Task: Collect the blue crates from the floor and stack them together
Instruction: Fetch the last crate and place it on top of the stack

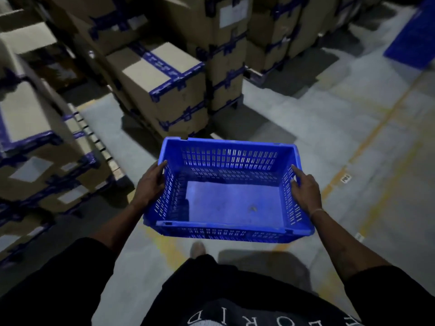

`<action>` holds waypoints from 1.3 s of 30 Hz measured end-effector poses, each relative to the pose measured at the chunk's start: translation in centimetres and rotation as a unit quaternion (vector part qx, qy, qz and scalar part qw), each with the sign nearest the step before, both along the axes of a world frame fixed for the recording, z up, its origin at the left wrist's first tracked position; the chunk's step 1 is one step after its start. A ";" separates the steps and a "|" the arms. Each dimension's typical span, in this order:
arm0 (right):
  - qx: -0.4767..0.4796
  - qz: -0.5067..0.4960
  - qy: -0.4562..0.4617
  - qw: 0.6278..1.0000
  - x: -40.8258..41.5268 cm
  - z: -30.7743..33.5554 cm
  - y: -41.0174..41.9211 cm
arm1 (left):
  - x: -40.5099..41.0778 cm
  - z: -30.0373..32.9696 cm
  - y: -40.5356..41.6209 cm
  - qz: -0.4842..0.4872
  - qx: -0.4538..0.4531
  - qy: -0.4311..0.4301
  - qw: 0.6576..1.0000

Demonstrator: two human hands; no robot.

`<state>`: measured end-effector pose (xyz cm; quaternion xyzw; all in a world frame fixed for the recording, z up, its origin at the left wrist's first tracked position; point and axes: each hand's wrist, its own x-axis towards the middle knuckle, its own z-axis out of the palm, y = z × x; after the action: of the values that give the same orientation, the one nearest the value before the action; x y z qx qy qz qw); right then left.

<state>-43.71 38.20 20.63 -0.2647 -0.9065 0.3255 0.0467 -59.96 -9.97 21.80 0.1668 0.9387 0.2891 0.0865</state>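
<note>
Crate (231,191), blue and empty, hangs level above the floor (329,137), long axis crosswise, left hand (150,184) and right hand (304,189) gripping its short end walls, blue stack (414,36) far right.

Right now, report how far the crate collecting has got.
Done: one blue crate is off the floor and looks empty apart from a small scrap inside. In hand: the left hand and right hand grip its two short sides, carrying it above the floor beside the cardboard boxes. Left: no stack is clearly visible; a blue shape at far right is too blurred to identify.
</note>
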 end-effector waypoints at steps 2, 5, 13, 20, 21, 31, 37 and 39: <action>0.001 -0.026 -0.005 1.000 -1.7 0.1 2.4 | -4.1 -0.3 3.2 -0.020 -0.001 0.004 1.000; 0.006 -0.063 -0.003 0.998 -4.9 -0.5 6.1 | -10.8 -1.3 8.5 -0.057 0.001 0.010 0.998; 0.000 -0.176 -0.016 0.984 -13.1 0.0 14.9 | -28.2 -1.3 23.2 -0.162 0.038 0.009 0.986; 0.002 -0.264 -0.009 0.964 -18.6 1.2 21.6 | -40.4 -0.5 36.1 -0.261 0.041 0.015 0.964; 0.005 -0.272 -0.005 0.962 -19.3 1.3 22.8 | -41.7 -0.4 38.1 -0.271 0.044 0.010 0.962; -0.004 -0.328 0.011 0.945 -25.4 -1.0 41.3 | -50.7 -2.1 60.6 -0.340 0.097 -0.070 0.933; -0.003 -0.331 0.004 0.944 -28.6 1.0 55.2 | -54.0 -0.2 75.6 -0.347 0.058 0.011 0.936; 0.002 -0.330 0.001 0.944 -29.7 1.7 59.6 | -55.2 0.4 80.2 -0.333 0.052 0.027 0.941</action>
<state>-73.39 97.78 22.29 -0.5488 -0.7690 0.2899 0.1530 -115.14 70.23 22.24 0.4822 0.8151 0.2874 0.1435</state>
